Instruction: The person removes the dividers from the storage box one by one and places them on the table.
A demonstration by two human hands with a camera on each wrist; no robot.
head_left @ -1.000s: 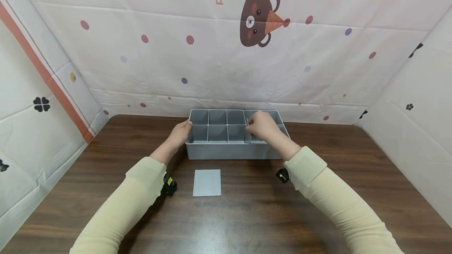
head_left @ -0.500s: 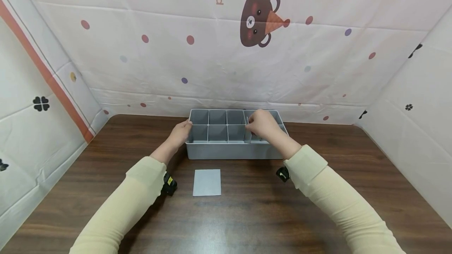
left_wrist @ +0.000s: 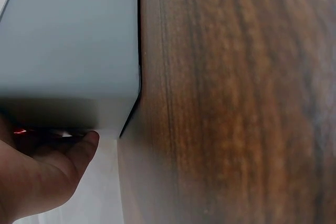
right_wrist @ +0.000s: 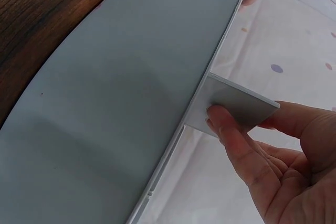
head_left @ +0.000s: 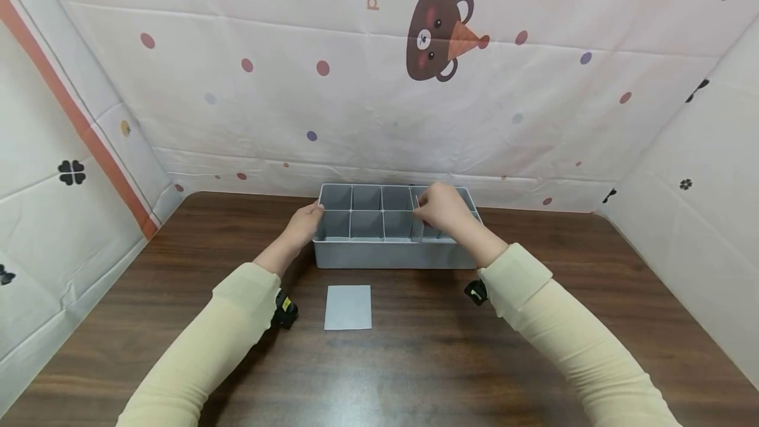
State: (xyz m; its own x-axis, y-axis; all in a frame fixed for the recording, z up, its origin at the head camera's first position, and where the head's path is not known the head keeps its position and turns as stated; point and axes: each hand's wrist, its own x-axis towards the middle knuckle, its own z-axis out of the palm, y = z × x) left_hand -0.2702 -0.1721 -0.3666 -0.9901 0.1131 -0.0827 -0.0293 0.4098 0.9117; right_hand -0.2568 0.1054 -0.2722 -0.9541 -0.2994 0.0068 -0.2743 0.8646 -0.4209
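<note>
One hand, the left (head_left: 304,223), holds the left end of the grey divided box (head_left: 388,256), fingers bent against its end wall, and over the feed I find it just where it is a second ago. Next along, in front of the box and apart from it, a flat grey square (head_left: 348,307) lies on the counter (head_left: 385,374), unmoved too. Behind it I see three pairs of compartments standing plainly divided; further right the box is partly hidden from me.

At that partly hidden stretch the right hand (head_left: 443,206) pinches a grey plate (right_wrist: 247,103) between thumb and fingers. I have the plate upright across the front row, and the right wrist view shows part of it rising past the front rim. What changes is small: the right hand sits a shade higher against the box than a second ago, while the plate keeps to nearly the same place. I take that to mean the work stays at this one spot, with the left hand steadying; whether the plate's lower edge is seated, I cannot tell
</note>
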